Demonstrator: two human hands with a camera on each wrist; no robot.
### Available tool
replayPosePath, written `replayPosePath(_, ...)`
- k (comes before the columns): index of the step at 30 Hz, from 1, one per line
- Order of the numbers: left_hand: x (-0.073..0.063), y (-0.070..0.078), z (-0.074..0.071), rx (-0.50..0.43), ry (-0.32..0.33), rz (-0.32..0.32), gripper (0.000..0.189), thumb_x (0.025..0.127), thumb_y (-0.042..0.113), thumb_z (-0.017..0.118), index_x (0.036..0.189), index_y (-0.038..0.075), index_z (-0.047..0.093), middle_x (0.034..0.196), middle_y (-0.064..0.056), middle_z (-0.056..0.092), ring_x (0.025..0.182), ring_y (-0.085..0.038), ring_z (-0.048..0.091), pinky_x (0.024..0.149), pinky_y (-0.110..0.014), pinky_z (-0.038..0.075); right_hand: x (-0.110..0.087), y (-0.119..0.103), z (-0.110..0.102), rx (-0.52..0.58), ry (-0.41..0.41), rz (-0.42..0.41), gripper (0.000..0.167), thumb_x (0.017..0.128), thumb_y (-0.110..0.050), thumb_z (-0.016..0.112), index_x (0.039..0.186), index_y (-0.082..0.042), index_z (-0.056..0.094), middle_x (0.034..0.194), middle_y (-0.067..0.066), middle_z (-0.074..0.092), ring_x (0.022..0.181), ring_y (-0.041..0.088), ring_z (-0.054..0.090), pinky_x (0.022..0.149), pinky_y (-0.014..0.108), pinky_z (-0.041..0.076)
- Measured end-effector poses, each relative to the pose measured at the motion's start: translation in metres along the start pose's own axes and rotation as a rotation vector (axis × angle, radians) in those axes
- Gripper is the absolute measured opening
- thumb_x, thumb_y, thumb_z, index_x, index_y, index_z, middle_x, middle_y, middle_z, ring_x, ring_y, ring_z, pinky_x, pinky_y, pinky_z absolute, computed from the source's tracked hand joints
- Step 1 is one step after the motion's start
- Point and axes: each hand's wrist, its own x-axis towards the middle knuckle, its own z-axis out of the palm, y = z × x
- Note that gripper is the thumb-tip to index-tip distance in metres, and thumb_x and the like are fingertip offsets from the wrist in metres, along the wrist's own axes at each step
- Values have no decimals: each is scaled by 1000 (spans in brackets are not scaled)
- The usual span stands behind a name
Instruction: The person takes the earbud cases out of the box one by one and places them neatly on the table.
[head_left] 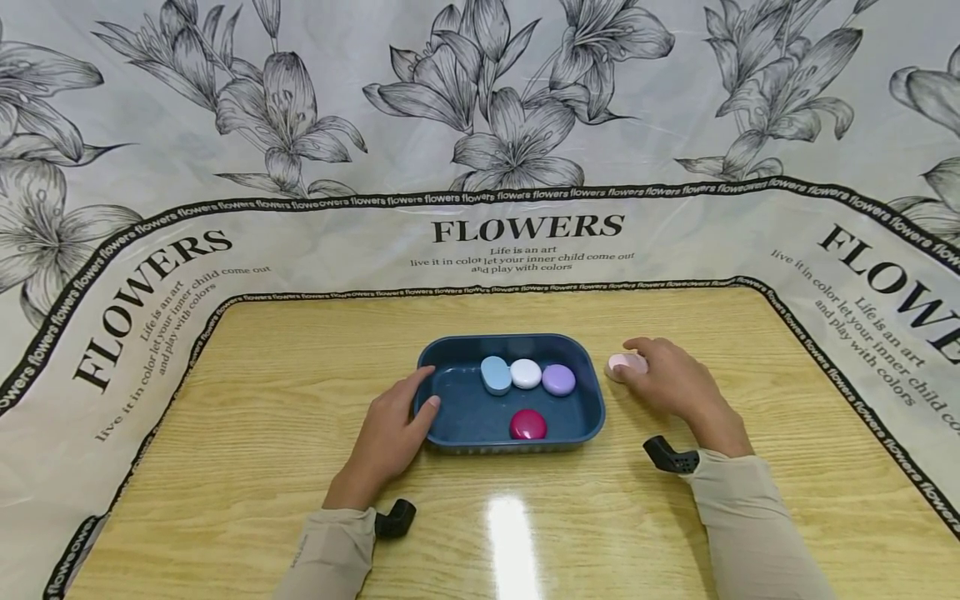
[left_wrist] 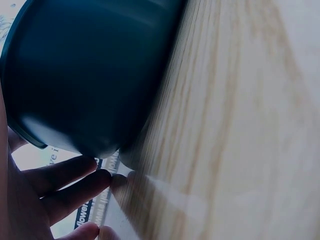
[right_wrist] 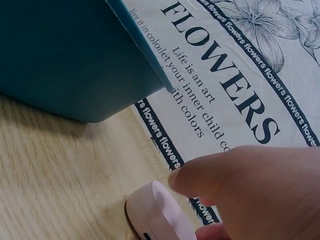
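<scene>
A dark blue rectangular plastic container [head_left: 465,417] stands on the table. Inside it lie a light blue rounded case [head_left: 496,375], a white one [head_left: 526,373], a lilac one [head_left: 558,380] and a crimson one [head_left: 528,425]. My left hand [head_left: 390,433] holds the container's left end, thumb and index fingertip over the rim; its other fingers [left_wrist: 75,195] lie outside the wall. Right of the container, my right hand [head_left: 678,383] is around a small pale pink round case [right_wrist: 155,212] on the table. In the right wrist view one fingertip hovers just above this case, apparently apart from it.
The wood-grain table [head_left: 300,358] is bordered at the back and sides by a hanging white cloth [head_left: 345,242] with flower drawings and lettering. Black wrist devices [head_left: 670,455] stick out beside both sleeves. Light glares off the table's near middle.
</scene>
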Motion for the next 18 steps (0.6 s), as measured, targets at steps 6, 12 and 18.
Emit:
replayPosePath(6, 0, 0, 0, 1, 7, 9, 50, 104, 42, 49, 149, 19, 49, 144, -5, 55, 134, -25, 50, 110, -50, 40, -1, -2, -4, 30, 49, -32, 53, 101, -42, 53, 138, -4, 57, 127, 26, 59, 115, 42, 56, 87, 64, 46)
replayPosePath(12, 0, -1, 0, 4, 4, 8, 50, 104, 42, 49, 150, 20, 49, 144, -4, 54, 134, -24, 50, 110, -49, 40, -4, -6, -10, 47, 83, -49, 52, 102, -41, 52, 138, -4, 58, 124, 24, 61, 113, 40, 57, 85, 62, 47)
replayPosePath(18, -1, -1, 1, 9, 3, 7, 50, 104, 42, 49, 150, 21, 48, 144, -4, 54, 134, -24, 50, 110, -48, 41, -4, -10, -12, 81, 123, -74, 50, 102, -40, 54, 136, -3, 59, 123, 22, 63, 113, 40, 58, 86, 62, 46)
